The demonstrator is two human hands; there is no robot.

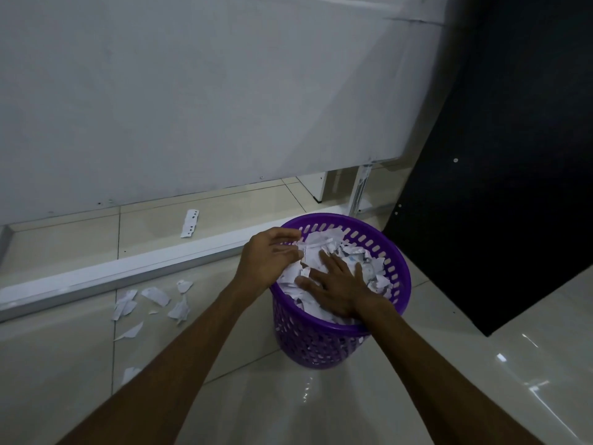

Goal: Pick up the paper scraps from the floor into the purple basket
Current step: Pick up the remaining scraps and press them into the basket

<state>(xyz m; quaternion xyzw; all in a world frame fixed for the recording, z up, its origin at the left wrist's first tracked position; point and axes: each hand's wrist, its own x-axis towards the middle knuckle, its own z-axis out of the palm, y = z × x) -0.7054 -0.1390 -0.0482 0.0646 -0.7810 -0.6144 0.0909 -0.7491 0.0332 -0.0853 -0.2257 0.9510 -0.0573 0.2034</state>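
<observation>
While we press our right hand (337, 289) flat, fingers spread, on the heap of paper in the purple basket (390, 252), our left hand (269, 256) cups the heap's near edge with loosely bent fingers, and we cannot tell whether it grips anything. Since the heap stands level with the rim, we judge that lifting either hand quickly could drag scraps back over the side. More scraps (154, 300) lie on the floor (481, 364) left of the basket, plus one strip (190, 223) by the wall, easily overlooked.
</observation>
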